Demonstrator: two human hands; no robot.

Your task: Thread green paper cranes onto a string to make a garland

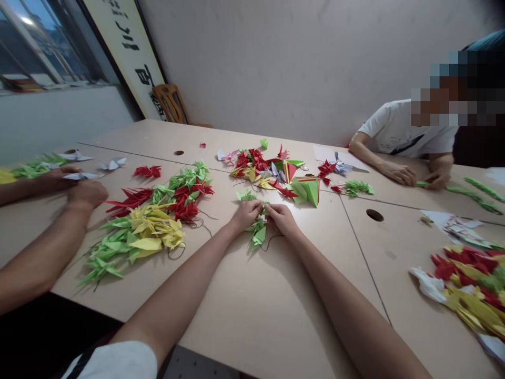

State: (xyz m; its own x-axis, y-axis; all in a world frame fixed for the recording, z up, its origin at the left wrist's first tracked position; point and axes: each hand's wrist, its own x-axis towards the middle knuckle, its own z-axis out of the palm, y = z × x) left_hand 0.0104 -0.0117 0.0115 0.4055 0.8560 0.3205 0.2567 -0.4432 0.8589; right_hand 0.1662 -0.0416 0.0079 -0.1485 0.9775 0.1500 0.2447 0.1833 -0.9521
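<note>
My left hand [245, 215] and my right hand [282, 218] meet above the middle of the table, fingertips pinched together on a small green folded paper crane, mostly hidden by the fingers. Below them hangs or lies another green paper crane [258, 235], and a further green crane [246, 196] shows behind my left hand. A thin dark string [272, 239] curves out from the cranes under my right hand. To the left lies a heap of strung paper cranes, with yellow ones [155, 231], green ones [114, 239] and red ones [185, 202].
Behind my hands are mixed cranes [254, 160] and a stack of folded green paper [306, 190]. Another person's hands [84, 192] fold white paper at left. A person in a white shirt [406, 126] handles green pieces at right. More cranes [473, 279] lie near right; the table has a round hole [374, 215].
</note>
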